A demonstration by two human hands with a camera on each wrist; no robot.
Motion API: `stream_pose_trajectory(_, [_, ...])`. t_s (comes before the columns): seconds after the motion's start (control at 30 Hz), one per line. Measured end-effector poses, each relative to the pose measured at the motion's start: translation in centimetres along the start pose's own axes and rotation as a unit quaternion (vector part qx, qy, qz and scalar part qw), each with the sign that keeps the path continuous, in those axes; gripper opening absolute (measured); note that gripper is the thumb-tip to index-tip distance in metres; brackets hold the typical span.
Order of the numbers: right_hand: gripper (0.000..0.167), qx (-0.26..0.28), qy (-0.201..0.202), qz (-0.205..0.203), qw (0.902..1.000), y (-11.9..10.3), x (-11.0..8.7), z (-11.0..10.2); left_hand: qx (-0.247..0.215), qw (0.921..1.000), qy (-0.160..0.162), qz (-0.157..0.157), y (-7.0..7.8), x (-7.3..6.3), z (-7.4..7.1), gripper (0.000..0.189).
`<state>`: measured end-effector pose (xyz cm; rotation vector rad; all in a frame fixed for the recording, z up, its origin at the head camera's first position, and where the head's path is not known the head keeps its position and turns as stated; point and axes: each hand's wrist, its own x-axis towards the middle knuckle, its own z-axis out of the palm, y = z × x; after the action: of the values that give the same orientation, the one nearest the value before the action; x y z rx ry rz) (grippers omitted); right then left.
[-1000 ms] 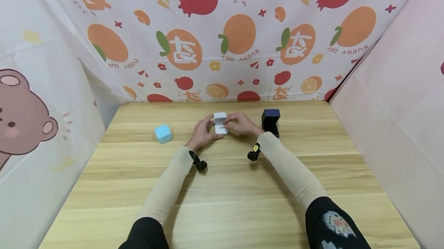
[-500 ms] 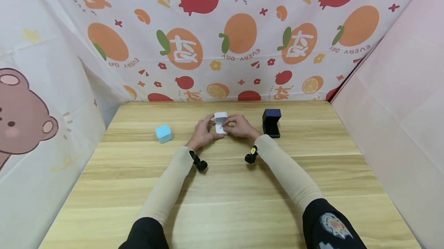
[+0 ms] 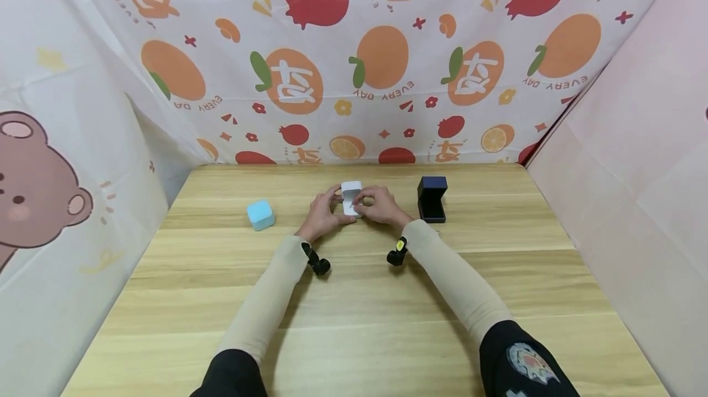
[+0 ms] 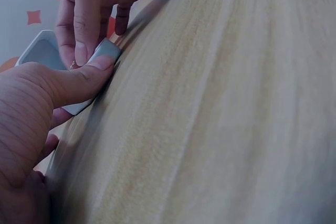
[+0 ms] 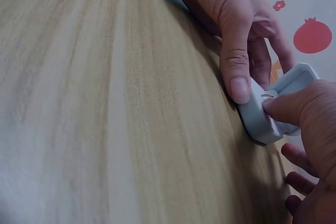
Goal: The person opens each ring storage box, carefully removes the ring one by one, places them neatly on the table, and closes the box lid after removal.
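Note:
A small white ring box point(image 3: 351, 190) stands with its lid up near the back middle of the table. My left hand point(image 3: 322, 216) grips it from the left, the thumb point(image 5: 237, 72) on its front. My right hand point(image 3: 380, 205) reaches in from the right, thumb and finger pinching a small gold ring point(image 4: 73, 65) at the box's cushion. Those fingertips hide most of the ring, so I cannot tell how deep it sits in the slot. To the right of my right hand, a dark blue ring box point(image 3: 432, 199) stands open, its black inside showing.
A light blue box point(image 3: 260, 215), its lid down, sits on the wooden table point(image 3: 354, 323) left of my left hand. A fruit-printed cloth point(image 3: 343, 77) hangs right behind the table's back edge. White cloths hang at both sides.
My right wrist and forearm have shifted slightly left and toward me, uncovering the base of the dark blue box. The right fingertips stay at the white box; my left hand has kept its hold.

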<state>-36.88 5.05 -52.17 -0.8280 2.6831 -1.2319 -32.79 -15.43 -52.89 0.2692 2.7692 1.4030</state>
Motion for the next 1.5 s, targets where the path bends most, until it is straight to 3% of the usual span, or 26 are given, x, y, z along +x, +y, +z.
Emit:
stream_pose_trajectory(0.47, [0.011, -0.004, 0.016, 0.046, 0.9988, -0.19, -0.41, 0.64, -0.008, 1.0000, 0.001, -0.001, -0.02, 0.05, 0.12, 0.095])
stream_pose_trajectory(0.87, [0.009, 0.004, 0.030, 0.033, 0.9990, -0.39, -0.34, 0.50, -0.003, 1.0000, 0.002, 0.002, 0.26, 0.08, -0.05, 0.095])
stream_pose_trajectory(1.5, [0.006, 0.022, 0.011, 0.031, 0.9992, -0.28, -0.04, 0.76, -0.001, 1.0000, -0.001, -0.009, 0.43, -0.20, -0.06, 0.095])
